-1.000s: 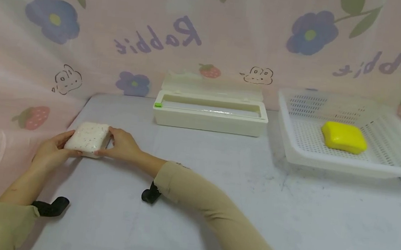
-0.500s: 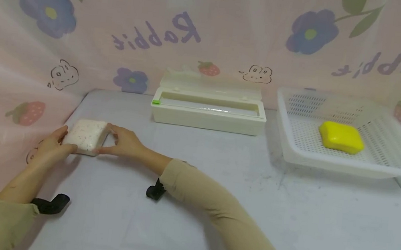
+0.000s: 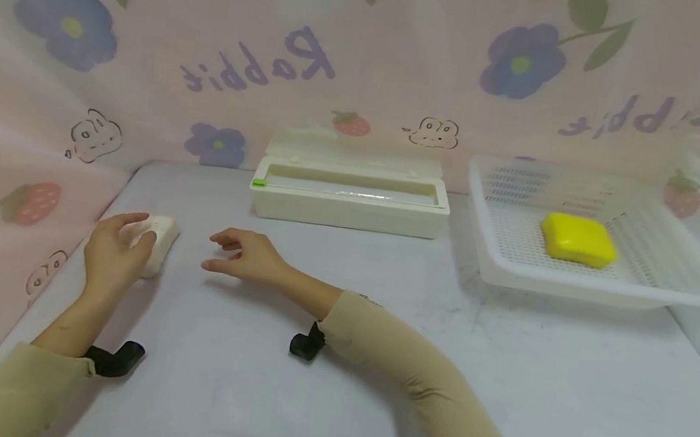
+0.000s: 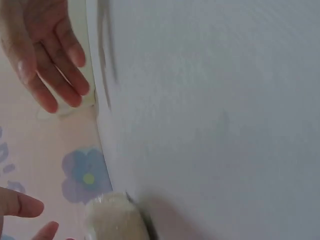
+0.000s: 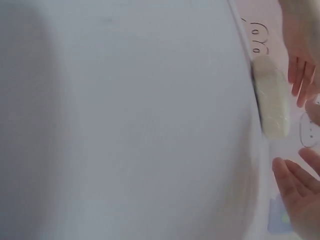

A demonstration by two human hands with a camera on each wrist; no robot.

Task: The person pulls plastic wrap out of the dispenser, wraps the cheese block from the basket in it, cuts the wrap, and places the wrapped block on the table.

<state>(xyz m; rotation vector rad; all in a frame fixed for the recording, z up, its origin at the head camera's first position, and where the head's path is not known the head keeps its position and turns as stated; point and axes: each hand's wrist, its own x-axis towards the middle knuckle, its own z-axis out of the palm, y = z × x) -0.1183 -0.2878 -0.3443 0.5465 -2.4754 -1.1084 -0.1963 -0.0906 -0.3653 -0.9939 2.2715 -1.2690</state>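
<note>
A white speckled block (image 3: pixel 161 248) with a shiny, film-like surface lies on the table at the left. Above it, my left hand (image 3: pixel 113 255) hides part of its top; in the left wrist view the fingers (image 4: pixel 22 206) show apart from the block. To the right of the block, my right hand (image 3: pixel 253 257) hovers with loosely bent fingers and holds nothing. The right wrist view shows the block (image 5: pixel 272 102) resting between the two hands, touched by neither as far as I can see.
At the back stands a white cling film dispenser (image 3: pixel 348 213), its lid raised, with a green slider at its left end. A white perforated basket (image 3: pixel 571 285) at the right holds a yellow block (image 3: pixel 578 239). A patterned curtain (image 3: pixel 378 52) borders the table behind and left.
Both hands have let go of the white block, which now lies on the table. The right hand has drawn back to the right; the left has lifted over the block.
</note>
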